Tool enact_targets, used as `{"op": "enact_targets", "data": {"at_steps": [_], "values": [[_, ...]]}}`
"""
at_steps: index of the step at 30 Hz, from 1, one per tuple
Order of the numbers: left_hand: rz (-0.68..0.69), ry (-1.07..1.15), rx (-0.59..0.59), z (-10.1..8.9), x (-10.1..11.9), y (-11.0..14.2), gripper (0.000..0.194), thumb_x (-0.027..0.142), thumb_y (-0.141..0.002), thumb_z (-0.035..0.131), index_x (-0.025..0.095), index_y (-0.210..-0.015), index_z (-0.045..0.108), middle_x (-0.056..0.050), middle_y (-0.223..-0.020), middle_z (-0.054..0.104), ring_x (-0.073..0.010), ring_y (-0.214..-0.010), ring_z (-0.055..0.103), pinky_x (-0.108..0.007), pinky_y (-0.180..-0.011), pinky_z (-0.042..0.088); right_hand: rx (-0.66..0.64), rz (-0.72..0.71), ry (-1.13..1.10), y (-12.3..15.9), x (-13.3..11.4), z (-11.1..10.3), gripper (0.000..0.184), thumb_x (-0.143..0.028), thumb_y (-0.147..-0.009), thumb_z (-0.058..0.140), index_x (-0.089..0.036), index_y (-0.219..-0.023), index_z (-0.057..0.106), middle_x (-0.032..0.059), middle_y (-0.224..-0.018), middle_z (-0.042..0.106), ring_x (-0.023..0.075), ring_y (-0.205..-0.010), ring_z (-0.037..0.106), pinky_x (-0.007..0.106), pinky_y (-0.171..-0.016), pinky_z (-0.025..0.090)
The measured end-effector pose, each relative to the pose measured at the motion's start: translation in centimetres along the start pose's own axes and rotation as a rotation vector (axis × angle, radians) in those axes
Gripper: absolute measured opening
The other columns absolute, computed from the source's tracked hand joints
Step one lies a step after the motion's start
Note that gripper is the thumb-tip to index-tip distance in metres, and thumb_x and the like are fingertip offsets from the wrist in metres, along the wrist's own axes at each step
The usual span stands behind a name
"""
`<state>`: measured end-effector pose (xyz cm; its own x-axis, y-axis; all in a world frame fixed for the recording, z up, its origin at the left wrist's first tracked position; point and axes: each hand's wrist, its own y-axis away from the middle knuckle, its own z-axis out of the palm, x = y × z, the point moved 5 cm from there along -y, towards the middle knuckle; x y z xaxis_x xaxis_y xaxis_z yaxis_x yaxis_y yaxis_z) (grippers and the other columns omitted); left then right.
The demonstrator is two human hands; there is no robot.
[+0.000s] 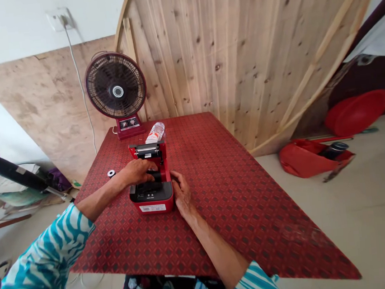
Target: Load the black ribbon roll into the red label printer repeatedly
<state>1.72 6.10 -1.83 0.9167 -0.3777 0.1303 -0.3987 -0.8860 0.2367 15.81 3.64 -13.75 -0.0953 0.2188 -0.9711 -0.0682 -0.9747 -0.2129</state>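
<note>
Inside the raised-lid printer [153,194], your left hand [139,171] reaches, pinch indeterminate; brace its side evenly with your open right hand [183,195].

Smooth, moulded and glossy like plastic on the boxy red-and-black device with a raised lid [153,195]; papery and pale on the white rectangular label [153,208]. Clear, thin and shiny, like plastic, on the lying cylindrical bottle [156,132]. Smooth with a soft sheen across the red-and-dark patterned table top [216,183]. Wooden, matt and knotty on the tall pale plank panel [220,46]. Soft, matt cloth in the teal-and-white striped sleeves [53,253].
</note>
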Motion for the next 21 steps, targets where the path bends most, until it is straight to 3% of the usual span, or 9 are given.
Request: {"op": "enact_targets", "data": {"at_steps": [4,7,11,14,17,21], "values": [[0.028,-0.027,-0.081,1.2,-0.6,-1.1,0.033,0.022,-0.078,0.065,0.02,-0.111,0.065,-0.007,-0.11,0.071,-0.0248,-0.102,0.064,-0.029,-0.081,0.046,-0.004,-0.014,-0.001,0.0,0.0,0.1,0.03,-0.032,-0.085,0.046,-0.023,-0.11,0.062,0.0057,-0.111,0.065,0.0202,-0.107,0.059,0.039,-0.098,0.044],[0.064,0.055,-0.108,1.0,-0.3,-0.9,0.031,0.022,-0.079,0.063,0.019,-0.109,0.066,-0.005,-0.111,0.071,-0.0222,-0.101,0.065,-0.027,-0.082,0.047,-0.001,-0.026,0.005,0.0,0.0,0.0,0.031,-0.032,-0.085,0.046,-0.024,-0.11,0.062,0.0051,-0.11,0.065,0.0201,-0.107,0.058,0.039,-0.099,0.044],[0.084,0.317,0.063,-0.8,0.5,2.4,0.031,0.032,-0.089,0.052,0.019,-0.113,0.066,-0.004,-0.114,0.071,-0.0186,-0.101,0.066,-0.026,-0.088,0.048,-0.006,-0.055,-0.006,-0.1,0.1,0.2,0.032,-0.033,-0.085,0.046,-0.022,-0.11,0.062,0.0069,-0.111,0.065,0.0214,-0.108,0.059,0.04,-0.098,0.044],[0.115,0.371,0.142,-0.8,0.8,5.3,0.038,0.043,-0.088,0.055,0.02,-0.115,0.066,-0.004,-0.115,0.071,-0.0197,-0.103,0.066,-0.028,-0.09,0.048,0.0,-0.066,-0.017,-0.2,0.1,0.3,0.032,-0.032,-0.084,0.046,-0.022,-0.109,0.063,0.0069,-0.111,0.065,0.0214,-0.107,0.059,0.04,-0.098,0.044],[0.17,0.346,0.2,0.0,0.9,6.7,0.032,0.037,-0.087,0.056,0.02,-0.112,0.068,-0.004,-0.115,0.071,-0.0189,-0.103,0.066,-0.027,-0.091,0.047,0.013,-0.061,-0.021,-0.2,0.1,0.3,0.031,-0.033,-0.084,0.046,-0.023,-0.108,0.063,0.006,-0.109,0.066,0.0208,-0.105,0.06,0.039,-0.096,0.045],[0.093,0.335,0.284,0.5,0.3,6.1,0.024,0.025,-0.088,0.051,0.021,-0.102,0.071,-0.001,-0.099,0.074,-0.0159,-0.087,0.069,-0.024,-0.077,0.05,0.01,-0.065,-0.014,-0.3,0.1,0.3,0.031,-0.032,-0.084,0.046,-0.023,-0.107,0.064,0.0061,-0.108,0.067,0.0206,-0.104,0.06,0.039,-0.096,0.045]]}}
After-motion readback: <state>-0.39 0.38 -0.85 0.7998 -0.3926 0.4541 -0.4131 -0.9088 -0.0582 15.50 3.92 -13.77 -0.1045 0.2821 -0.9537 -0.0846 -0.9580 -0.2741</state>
